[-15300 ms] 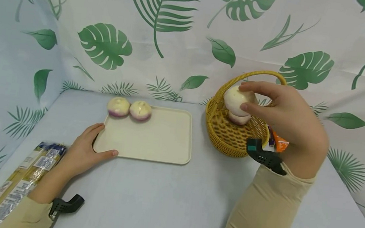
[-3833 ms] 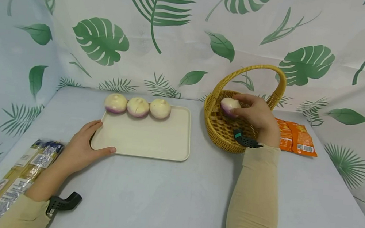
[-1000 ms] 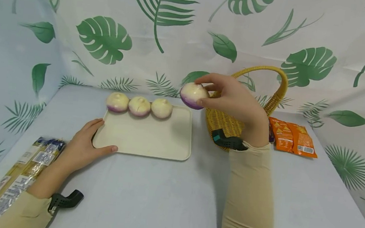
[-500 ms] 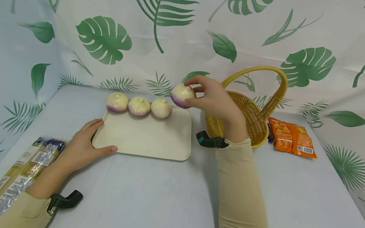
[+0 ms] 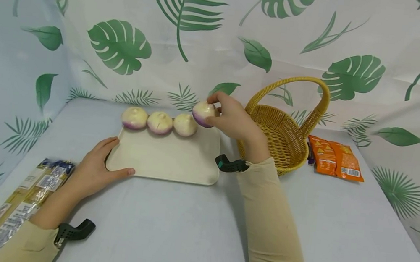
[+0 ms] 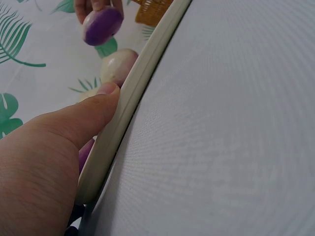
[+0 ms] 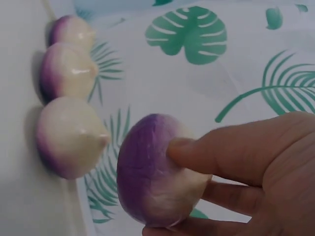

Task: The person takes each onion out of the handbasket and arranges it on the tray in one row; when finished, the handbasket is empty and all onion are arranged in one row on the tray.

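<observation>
My right hand [image 5: 232, 118] pinches a purple-and-white turnip [image 5: 204, 113] between thumb and fingers, held up over the back right part of the cream tray [image 5: 161, 162]. The right wrist view shows the thumb pressed on the purple side of this turnip [image 7: 147, 172]. Three more turnips stand side by side along the tray's back edge; the nearest to the held one is the right-hand turnip [image 5: 185, 125]. At the tray's front left corner rests my left hand [image 5: 96, 170], fingers along the left side and thumb [image 6: 93, 115] straight against the front rim.
A yellow wicker basket [image 5: 244, 147] with a tall handle stands right of the tray. Beyond it lie orange snack packets [image 5: 338, 160] and a small dark purple item [image 5: 311, 155]. Long clear packs [image 5: 21, 210] of yellow sticks lie at the left, under the left forearm.
A third turnip has joined two on the tray. My right hand has lifted another from the basket and carried it left, lowering slightly at the end. My left hand stays put.
</observation>
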Demonstrator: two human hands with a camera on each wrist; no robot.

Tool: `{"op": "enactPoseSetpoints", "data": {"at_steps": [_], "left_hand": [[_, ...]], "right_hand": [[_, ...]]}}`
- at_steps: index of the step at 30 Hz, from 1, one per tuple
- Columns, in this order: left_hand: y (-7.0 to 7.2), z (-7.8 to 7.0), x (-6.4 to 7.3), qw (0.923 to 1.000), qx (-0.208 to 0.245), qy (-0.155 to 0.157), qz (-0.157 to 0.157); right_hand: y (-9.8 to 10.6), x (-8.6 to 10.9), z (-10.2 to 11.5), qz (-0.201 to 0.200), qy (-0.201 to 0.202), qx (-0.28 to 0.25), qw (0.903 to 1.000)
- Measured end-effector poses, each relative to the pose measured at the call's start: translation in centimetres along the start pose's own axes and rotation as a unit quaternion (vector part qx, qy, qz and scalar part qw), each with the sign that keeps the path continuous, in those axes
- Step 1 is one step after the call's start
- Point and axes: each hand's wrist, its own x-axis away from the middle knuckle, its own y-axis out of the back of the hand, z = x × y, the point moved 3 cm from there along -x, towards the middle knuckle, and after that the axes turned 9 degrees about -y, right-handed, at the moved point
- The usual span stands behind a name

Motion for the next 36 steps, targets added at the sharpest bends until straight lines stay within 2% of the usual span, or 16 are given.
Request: {"op": "enactPoseSetpoints", "data": {"at_steps": [17,21,28,36], "left_hand": [[0.0,0.1,-0.1,1.0,0.002,-0.001,-0.001],[0.0,0.1,0.0,1.0,0.004,-0.005,-0.004],[-0.1,0.1,0.1,0.9999,0.008,-0.006,-0.009],[0.0,0.0,0.0,0.9999,0.004,-0.006,-0.008]], "right_hand": [[-1.8,-1.6,-2.5,0.033,-0.061,0.026,0.9972],[-2.0,-1.8,-3.0,0.037,-0.063,0.034,0.9967],[-2.7,-2.4,-3.6,0.055,-0.061,0.081,0.9933],[-2.8,-2.4,-3.6,0.053,-0.085,0.078,0.9919]]}}
